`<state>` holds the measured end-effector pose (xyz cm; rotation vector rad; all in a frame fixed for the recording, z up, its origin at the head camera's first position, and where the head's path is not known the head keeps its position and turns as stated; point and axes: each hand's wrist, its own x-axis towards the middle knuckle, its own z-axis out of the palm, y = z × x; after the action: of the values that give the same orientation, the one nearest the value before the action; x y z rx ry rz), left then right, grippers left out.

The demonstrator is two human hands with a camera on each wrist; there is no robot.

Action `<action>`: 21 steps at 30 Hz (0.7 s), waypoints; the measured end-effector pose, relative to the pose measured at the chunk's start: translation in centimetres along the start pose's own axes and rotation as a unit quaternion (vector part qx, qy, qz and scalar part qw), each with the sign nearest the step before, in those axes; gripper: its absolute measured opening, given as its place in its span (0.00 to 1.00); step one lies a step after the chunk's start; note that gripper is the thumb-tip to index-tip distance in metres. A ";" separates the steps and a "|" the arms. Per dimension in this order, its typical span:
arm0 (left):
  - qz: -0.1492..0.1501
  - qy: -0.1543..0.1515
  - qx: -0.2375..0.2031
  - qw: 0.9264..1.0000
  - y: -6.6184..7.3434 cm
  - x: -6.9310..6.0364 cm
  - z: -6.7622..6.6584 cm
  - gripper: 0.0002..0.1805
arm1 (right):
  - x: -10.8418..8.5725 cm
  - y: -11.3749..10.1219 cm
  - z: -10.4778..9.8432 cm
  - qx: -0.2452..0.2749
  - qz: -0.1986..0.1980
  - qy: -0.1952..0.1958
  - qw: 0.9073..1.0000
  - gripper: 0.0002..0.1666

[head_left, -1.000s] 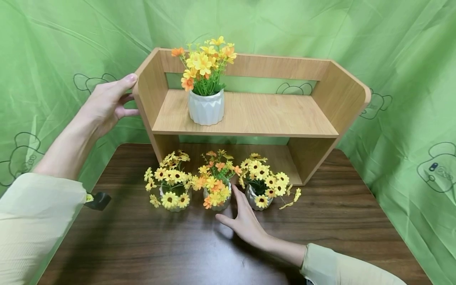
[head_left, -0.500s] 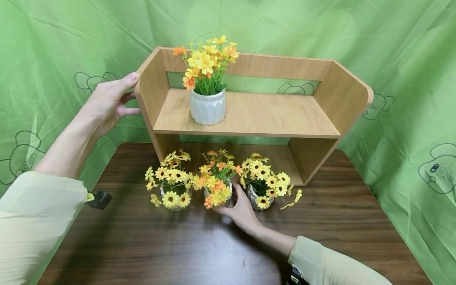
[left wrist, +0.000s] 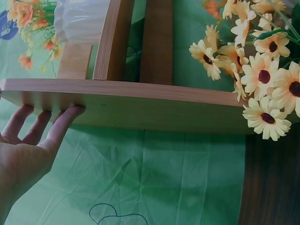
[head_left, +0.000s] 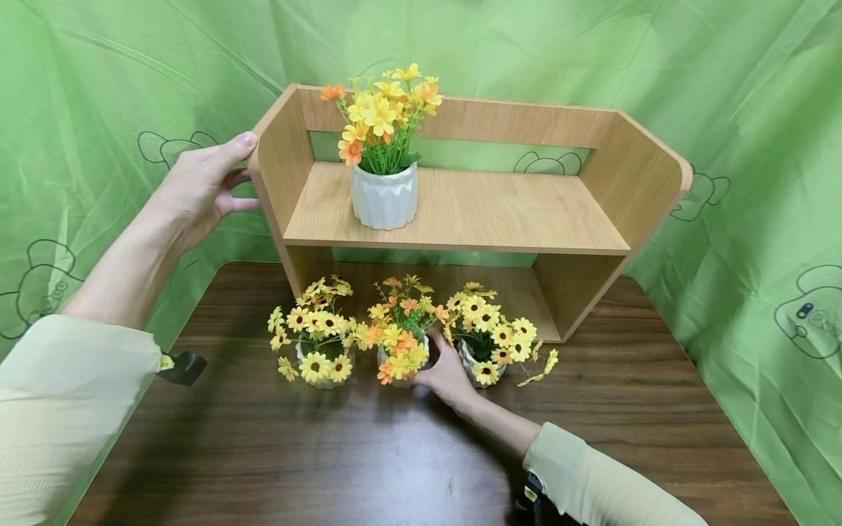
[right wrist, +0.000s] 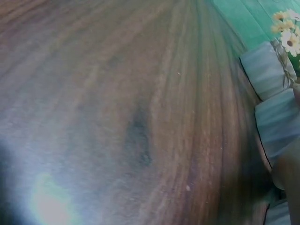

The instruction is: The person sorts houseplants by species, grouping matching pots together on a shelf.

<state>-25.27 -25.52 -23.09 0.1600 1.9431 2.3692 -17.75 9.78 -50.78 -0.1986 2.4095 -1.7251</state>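
one orange-yellow potted plant (head_left: 397,342) stands on the table (head_left: 316,453), gripped by the right hand (head_left: 450,376), between two yellow-flowered plants (head_left: 327,325) (head_left: 487,318). the left hand (head_left: 204,183), fingers extended, touches one shelf (head_left: 500,212), which bears a fourth plant (head_left: 384,197).

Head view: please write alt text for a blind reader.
A person's right hand grips the middle potted plant of three on a dark table; the left hand touches a wooden shelf holding a fourth potted plant. Green cloth hangs behind.
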 end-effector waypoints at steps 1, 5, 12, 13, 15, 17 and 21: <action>0.000 0.001 -0.001 1.000 0.0 0.0 0.0 0.23 | 0.1 0.0 -0.1 0.003 0.002 -0.005 1.000 0.65; 0.000 0.002 -0.003 1.000 0.0 0.0 0.0 0.23 | 0.5 0.1 -0.3 0.013 0.012 -0.019 1.000 0.67; -0.003 0.003 -0.009 1.000 0.0 0.0 -0.1 0.22 | 0.7 0.1 -0.3 0.016 0.020 -0.028 0.999 0.68; -0.003 0.003 -0.010 1.000 0.0 0.0 -0.1 0.22 | 0.7 0.0 -0.2 0.020 0.021 -0.030 0.999 0.68; -0.002 0.002 -0.012 1.000 0.0 0.0 -0.1 0.21 | 0.6 0.0 -0.2 0.036 0.024 -0.034 0.998 0.68; 0.000 0.001 -0.013 1.000 0.0 0.0 -0.1 0.21 | 0.6 0.1 -0.3 0.049 0.024 -0.036 0.998 0.68; 0.002 -0.002 -0.012 1.000 0.0 0.1 -0.1 0.20 | 0.6 0.1 -0.4 0.035 0.017 -0.028 0.999 0.66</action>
<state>-25.35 -25.56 -23.08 0.1667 1.9121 2.3920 -18.41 10.07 -50.82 -0.1919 2.2950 -1.7619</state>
